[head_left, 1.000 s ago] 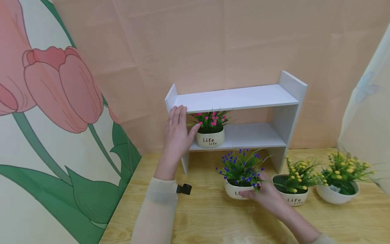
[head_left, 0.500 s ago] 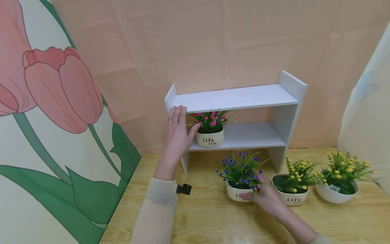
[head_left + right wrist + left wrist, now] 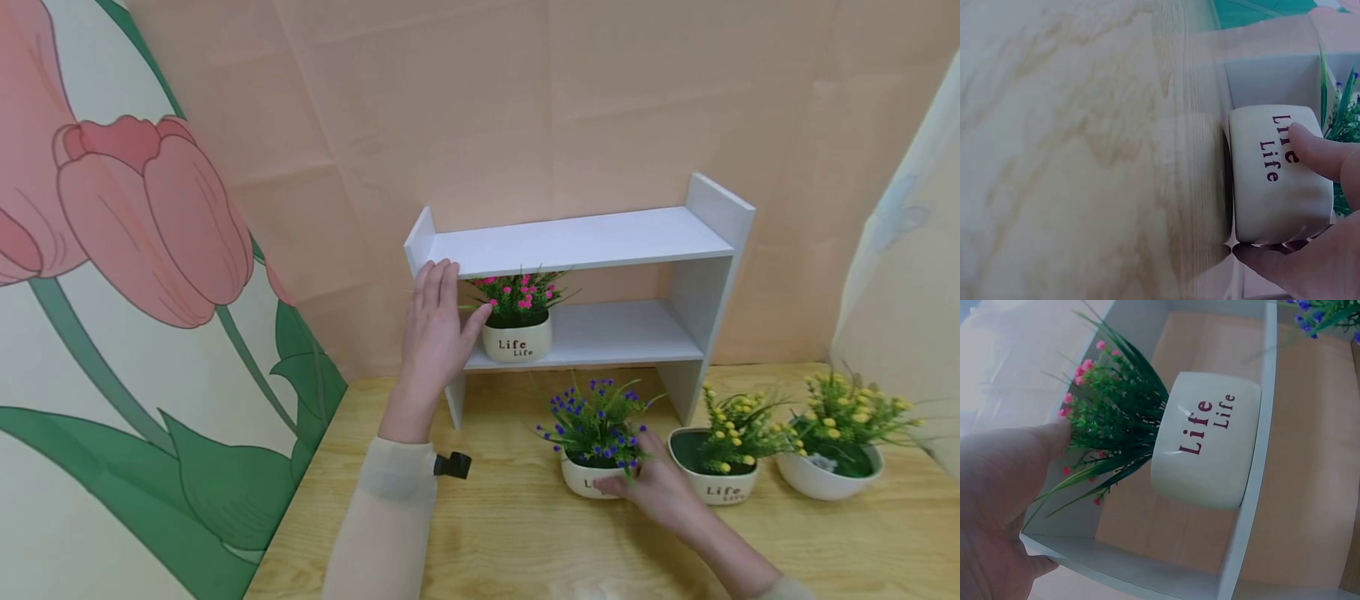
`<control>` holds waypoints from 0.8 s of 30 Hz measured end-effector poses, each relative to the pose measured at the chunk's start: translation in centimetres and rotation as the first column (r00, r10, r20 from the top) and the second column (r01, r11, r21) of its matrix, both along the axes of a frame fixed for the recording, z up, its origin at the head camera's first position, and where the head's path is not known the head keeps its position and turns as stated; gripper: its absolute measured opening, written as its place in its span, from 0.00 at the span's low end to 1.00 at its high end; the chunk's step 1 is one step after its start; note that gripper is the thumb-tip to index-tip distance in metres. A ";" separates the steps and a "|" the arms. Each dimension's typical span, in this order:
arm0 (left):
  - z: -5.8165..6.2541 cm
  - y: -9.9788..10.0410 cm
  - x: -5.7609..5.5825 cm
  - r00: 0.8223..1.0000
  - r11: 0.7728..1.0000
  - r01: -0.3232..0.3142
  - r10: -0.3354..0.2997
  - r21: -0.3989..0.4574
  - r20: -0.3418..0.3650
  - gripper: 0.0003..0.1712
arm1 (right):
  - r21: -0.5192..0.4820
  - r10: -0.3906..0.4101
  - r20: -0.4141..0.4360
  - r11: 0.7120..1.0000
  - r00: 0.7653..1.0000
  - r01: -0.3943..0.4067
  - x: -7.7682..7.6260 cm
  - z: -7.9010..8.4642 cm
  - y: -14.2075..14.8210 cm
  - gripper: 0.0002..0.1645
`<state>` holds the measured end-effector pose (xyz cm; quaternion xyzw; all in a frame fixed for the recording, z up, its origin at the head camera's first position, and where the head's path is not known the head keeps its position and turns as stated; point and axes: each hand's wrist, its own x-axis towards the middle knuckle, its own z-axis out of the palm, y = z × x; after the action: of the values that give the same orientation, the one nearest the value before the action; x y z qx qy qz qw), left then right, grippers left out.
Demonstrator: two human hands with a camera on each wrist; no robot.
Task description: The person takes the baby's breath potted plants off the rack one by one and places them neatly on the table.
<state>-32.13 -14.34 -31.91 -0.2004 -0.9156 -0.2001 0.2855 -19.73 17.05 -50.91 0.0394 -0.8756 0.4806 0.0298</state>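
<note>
My right hand [image 3: 660, 487] grips a cream pot of artificial blue-purple flowers [image 3: 592, 479], lettered "Life". In the right wrist view the thumb lies across the lettering on the pot [image 3: 1272, 194] and other fingers are near its base. The base is at or just over the tabletop; contact is hard to tell. My left hand [image 3: 437, 333] rests with straight fingers on the upper left corner of a white two-tier shelf [image 3: 585, 242], thumb spread inward. Close by its thumb, a matching pot with pink flowers [image 3: 517, 343] stands on the lower tier, also seen as a pot [image 3: 1207, 469] in the left wrist view.
Right of my right hand stand a "Life" pot with yellow flowers [image 3: 716, 487] and a white bowl of yellow flowers [image 3: 828, 479]. The wooden table [image 3: 517, 550] meets a peach cloth backdrop [image 3: 480, 100] behind the shelf. A tulip-printed panel [image 3: 150, 208] borders the left side.
The pot of blue-purple flowers has shifted slightly right and toward me, in my right hand. My left hand and the shelf have stayed in nearly the same place.
</note>
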 end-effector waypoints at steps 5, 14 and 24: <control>0.0 0.0 -0.1 1.000 1.000 0.000 0.000 0.008 -0.008 0.47 | 0.007 0.041 -0.103 0.999 0.994 -0.040 -0.3 0.0 0.3 0.58; 0.0 0.0 -0.1 1.000 1.000 -0.001 0.001 0.004 0.001 0.48 | -0.036 0.040 -0.131 0.998 0.991 -0.045 -0.2 0.0 0.1 0.61; 0.0 -0.2 0.0 1.000 1.000 -0.001 0.001 0.003 0.009 0.48 | -0.022 0.050 -0.306 0.998 0.951 -0.060 -0.8 -0.8 0.2 0.51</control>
<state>-32.18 -14.50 -31.94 -0.1988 -0.9167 -0.2022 0.2816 -20.53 17.27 -51.68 0.1371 -0.8514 0.4829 0.1519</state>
